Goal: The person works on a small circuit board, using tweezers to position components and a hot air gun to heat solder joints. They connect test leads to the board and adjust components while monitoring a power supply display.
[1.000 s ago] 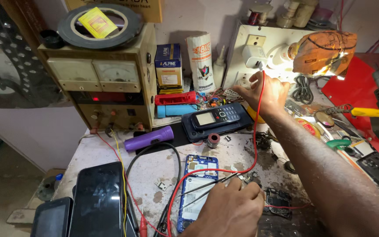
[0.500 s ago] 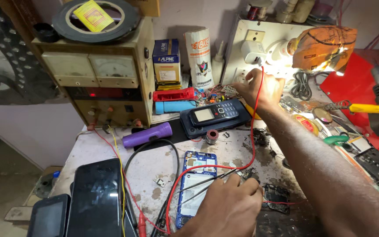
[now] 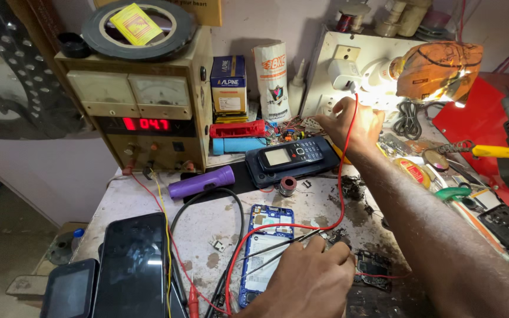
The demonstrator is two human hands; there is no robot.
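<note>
At the bottom centre the left hand (image 3: 310, 282) pinches thin probes onto the opened blue phone (image 3: 266, 250) on the worktop (image 3: 207, 224). Upper right, the right hand (image 3: 351, 121) grips the red wire (image 3: 340, 194) at the socket board (image 3: 340, 76); judging by this, testing is underway.

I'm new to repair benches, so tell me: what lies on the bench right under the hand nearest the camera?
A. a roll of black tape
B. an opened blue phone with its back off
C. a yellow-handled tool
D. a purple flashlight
B: the left hand rests over the opened blue phone, holding thin probes to it; the purple flashlight lies farther back.
</note>
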